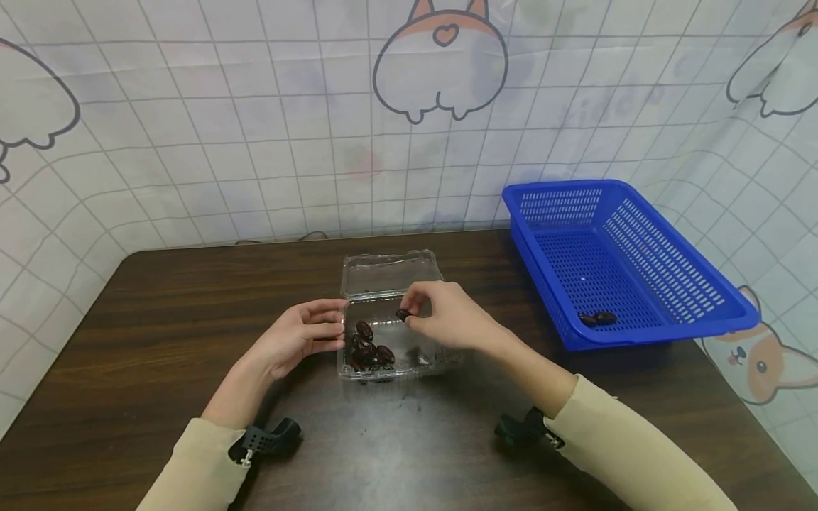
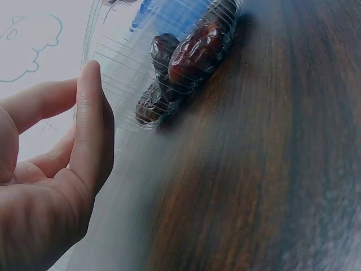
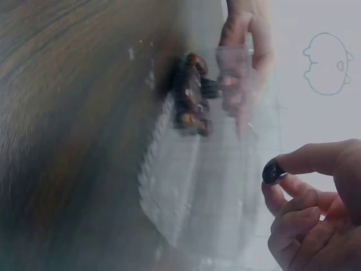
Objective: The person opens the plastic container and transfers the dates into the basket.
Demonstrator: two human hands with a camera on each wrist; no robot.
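Observation:
A clear plastic clamshell box [image 1: 399,370] lies on the table with its lid [image 1: 391,273] folded back. Several dark, glossy dates [image 1: 365,349] are heaped in its left end. My right hand [image 1: 447,312] pinches one date [image 3: 273,172] between thumb and fingertips, above the right part of the box. At the box's left side, my left hand [image 1: 300,330] touches the wall with extended fingers [image 2: 90,113]. Through that wall the heaped dates [image 2: 194,56] show in the left wrist view.
A blue plastic basket [image 1: 535,273] with slotted walls stands at the table's right, a few dates [image 1: 597,319] on its floor. Behind the dark wooden table [image 1: 192,298] hangs a white gridded cloth [image 1: 255,128] with cartoon animals. Each wrist wears a black camera mount.

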